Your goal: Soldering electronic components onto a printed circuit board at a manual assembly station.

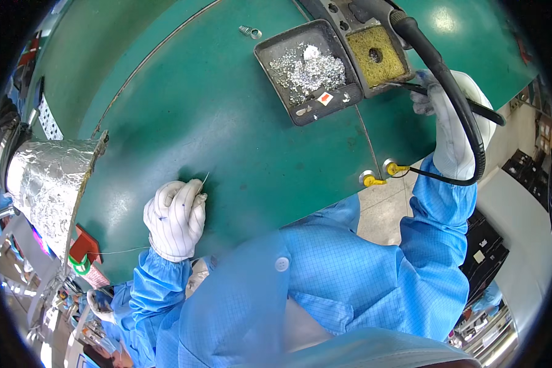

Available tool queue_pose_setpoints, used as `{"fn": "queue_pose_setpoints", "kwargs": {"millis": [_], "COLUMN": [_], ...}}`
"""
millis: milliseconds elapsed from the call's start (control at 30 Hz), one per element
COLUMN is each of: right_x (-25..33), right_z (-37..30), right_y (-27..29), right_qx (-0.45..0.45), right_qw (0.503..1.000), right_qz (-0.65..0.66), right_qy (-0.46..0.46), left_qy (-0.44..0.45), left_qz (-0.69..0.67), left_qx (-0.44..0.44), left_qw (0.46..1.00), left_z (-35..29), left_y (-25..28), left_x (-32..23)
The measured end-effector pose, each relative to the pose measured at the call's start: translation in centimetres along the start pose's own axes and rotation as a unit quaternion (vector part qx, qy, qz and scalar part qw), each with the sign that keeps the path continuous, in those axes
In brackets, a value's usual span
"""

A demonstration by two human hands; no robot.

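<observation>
White gloves cover both hands. My left hand (175,221) rests low over the green tabletop, fingers pinched around a thin solder wire (206,178) whose end sticks up past the fingertips. The wire trails back from the wrist toward a red block at the left. My right hand (457,122), at the right, is closed on a slim dark soldering iron (489,113). Its tip reaches the lower edge of a yellow sponge (360,49) with a hole in its middle. Beside the sponge is a black tray (268,50) with silvery solder scraps in it.
A thick black cable (434,64) loops across my right hand. Two yellow plugs (371,180) sit at the table's near edge. Small metal parts (255,34) lie beyond the tray. At the left stand a foil-covered cylinder (46,184) and a red block (83,244). Another person's gloved hand (100,306) shows lower left.
</observation>
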State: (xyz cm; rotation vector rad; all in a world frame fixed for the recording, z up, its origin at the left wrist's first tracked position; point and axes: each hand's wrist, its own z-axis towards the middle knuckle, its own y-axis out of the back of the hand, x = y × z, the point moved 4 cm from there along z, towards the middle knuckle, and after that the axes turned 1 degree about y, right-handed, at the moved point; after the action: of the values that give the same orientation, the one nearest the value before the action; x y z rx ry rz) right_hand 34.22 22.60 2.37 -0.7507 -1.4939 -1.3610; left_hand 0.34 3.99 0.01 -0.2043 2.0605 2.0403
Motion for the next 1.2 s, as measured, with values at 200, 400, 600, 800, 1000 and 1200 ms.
{"fn": "queue_pose_setpoints", "kwargs": {"millis": [200,400,600,800,1000,1200], "right_x": [-1.4,-1.7,0.1,0.4,-0.8,-1.0], "right_z": [0.3,0.5,0.3,0.0,0.8,0.5], "right_y": [0.6,0.6,0.1,0.4,0.7,0.8], "right_qx": [0.002,0.019,0.027,-0.059,-0.019,0.043], "right_qw": [0.999,0.996,1.000,0.997,0.998,0.999], "right_qz": [0.042,0.086,-0.008,-0.039,-0.042,-0.020], "right_qy": [0.005,-0.033,0.011,-0.009,-0.040,-0.018], "left_qy": [-0.008,-0.018,-0.021,-0.022,-0.022,-0.026], "left_qz": [-0.010,-0.013,-0.013,-0.017,-0.021,-0.015], "left_qx": [-0.009,0.003,0.002,-0.002,-0.008,-0.002], "left_qw": [1.000,1.000,1.000,1.000,1.000,1.000], "left_z": [0.6,0.7,0.7,0.7,0.8,1.0], "left_y": [-0.5,-0.1,-0.1,-0.3,-0.2,-0.3], "left_x": [-0.4,-0.7,-0.7,-0.7,-0.8,-0.9]}}
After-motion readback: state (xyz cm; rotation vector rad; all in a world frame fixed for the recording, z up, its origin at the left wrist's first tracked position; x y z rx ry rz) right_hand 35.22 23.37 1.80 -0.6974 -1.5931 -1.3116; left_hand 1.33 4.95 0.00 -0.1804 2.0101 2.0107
